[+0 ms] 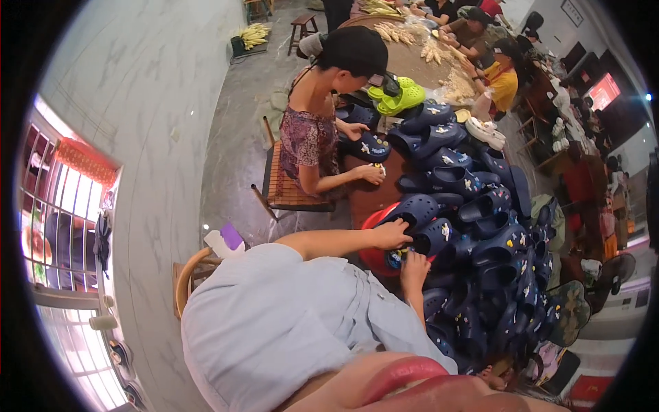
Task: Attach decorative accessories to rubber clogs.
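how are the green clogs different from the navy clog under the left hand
The green clogs are bright lime and lie at the far end of the table beside the seated co-worker; the navy clog is dark blue and lies close by, touched by the left hand. No charms show on the green clogs, while navy ones nearby carry small charms. Both are perforated foam clogs.

**Navy clogs, a red tray, lime green at the far end**

Your shirt [274,323] is pale blue-grey. The clogs [480,240] heaped before you are dark navy, dotted with small white and yellow charms. Beneath them sits a red tray [374,257]. The person opposite wears a maroon floral-patterned top [307,141] and a black cap [355,47]. Beyond lies a lime green pair [400,98]. The wall [130,82] is pale grey marble-veined.
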The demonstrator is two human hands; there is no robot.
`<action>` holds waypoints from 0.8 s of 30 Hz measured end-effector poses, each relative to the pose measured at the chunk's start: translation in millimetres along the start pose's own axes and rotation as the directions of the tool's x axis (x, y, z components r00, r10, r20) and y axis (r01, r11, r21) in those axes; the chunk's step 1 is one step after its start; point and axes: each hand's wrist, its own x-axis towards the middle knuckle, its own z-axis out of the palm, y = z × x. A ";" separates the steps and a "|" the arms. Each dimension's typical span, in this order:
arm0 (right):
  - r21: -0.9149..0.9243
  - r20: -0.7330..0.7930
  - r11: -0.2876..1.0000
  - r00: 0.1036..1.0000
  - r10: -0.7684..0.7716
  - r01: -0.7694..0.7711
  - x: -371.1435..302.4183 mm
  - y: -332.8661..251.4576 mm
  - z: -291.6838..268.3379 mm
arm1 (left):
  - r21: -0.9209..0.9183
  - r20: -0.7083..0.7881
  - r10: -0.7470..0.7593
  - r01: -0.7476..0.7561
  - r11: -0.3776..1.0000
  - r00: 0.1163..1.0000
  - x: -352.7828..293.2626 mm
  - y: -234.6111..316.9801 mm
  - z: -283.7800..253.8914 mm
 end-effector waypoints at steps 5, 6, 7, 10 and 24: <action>-0.005 0.026 0.998 0.998 0.060 -0.059 2.6 3.9 7.5 | -0.004 -0.074 0.034 -0.034 0.999 0.997 -3.9 -3.0 1.0; 0.003 0.030 0.999 0.998 0.049 -0.049 3.3 5.7 8.4 | -0.001 -0.068 0.019 -0.019 1.000 0.998 -4.1 -2.0 0.3; 0.011 0.034 0.999 0.999 0.038 -0.038 3.5 6.8 9.1 | 0.004 -0.062 0.004 -0.004 1.000 0.998 -4.7 -0.3 -0.1; -0.020 0.012 0.999 0.999 0.042 -0.042 1.5 8.0 11.2 | 0.054 -0.037 -0.008 0.010 0.998 0.999 -3.9 5.3 0.9; 0.026 -0.097 0.999 0.995 0.038 -0.035 4.7 7.2 17.1 | 0.176 -0.047 -0.034 0.042 0.984 0.998 -4.6 6.0 12.7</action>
